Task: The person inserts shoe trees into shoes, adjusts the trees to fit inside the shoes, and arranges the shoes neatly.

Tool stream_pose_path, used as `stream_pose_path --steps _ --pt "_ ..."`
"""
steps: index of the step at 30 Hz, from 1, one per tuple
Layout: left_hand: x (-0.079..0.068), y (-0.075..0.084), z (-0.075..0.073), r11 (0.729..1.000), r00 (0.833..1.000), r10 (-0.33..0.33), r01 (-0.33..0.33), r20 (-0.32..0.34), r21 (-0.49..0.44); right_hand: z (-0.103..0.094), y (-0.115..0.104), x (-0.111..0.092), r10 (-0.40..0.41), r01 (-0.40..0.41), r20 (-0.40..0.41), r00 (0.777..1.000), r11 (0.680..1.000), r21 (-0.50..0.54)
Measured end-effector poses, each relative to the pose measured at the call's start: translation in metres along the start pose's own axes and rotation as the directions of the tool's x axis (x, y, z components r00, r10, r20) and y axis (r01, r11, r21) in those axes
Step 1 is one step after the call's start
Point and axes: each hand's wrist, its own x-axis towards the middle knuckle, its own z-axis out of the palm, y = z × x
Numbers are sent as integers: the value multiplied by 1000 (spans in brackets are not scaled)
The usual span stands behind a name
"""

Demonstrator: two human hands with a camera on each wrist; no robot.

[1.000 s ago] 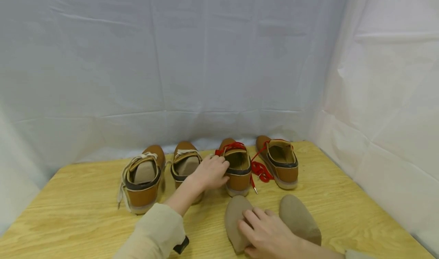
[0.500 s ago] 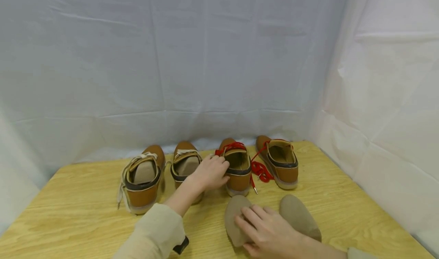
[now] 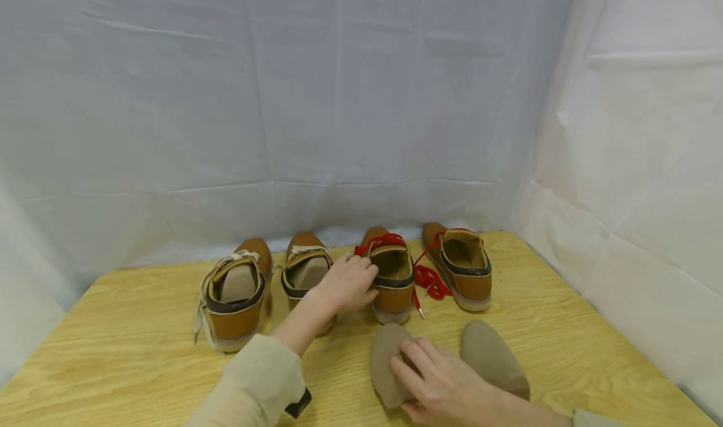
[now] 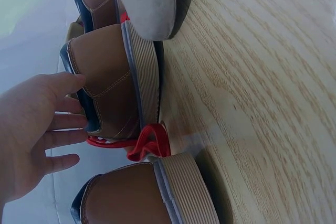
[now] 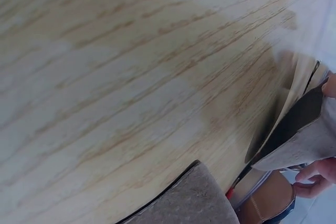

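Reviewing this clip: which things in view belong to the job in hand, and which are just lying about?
Likely in the job:
Held insert, pinched by the right grip
Loose insert on the table
Middle red-laced shoe, touched by the left grip
Far-right red-laced shoe

Probably just there:
Two white-laced shoes, inserts visible inside
Hanging sheets

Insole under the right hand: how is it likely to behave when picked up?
The insole is probably light, since it looks thin. It likely flexes yet keeps some shape, judging by its curved surface in the right wrist view. Its matte top suggests it wouldn't easily slip from the right hand.
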Motion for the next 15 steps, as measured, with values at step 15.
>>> stream_pose_path --steps 15 --pt "-1 0 1 1000 1000 -2 1 2 19 -12 15 8 -79 71 -89 993 993 -96"
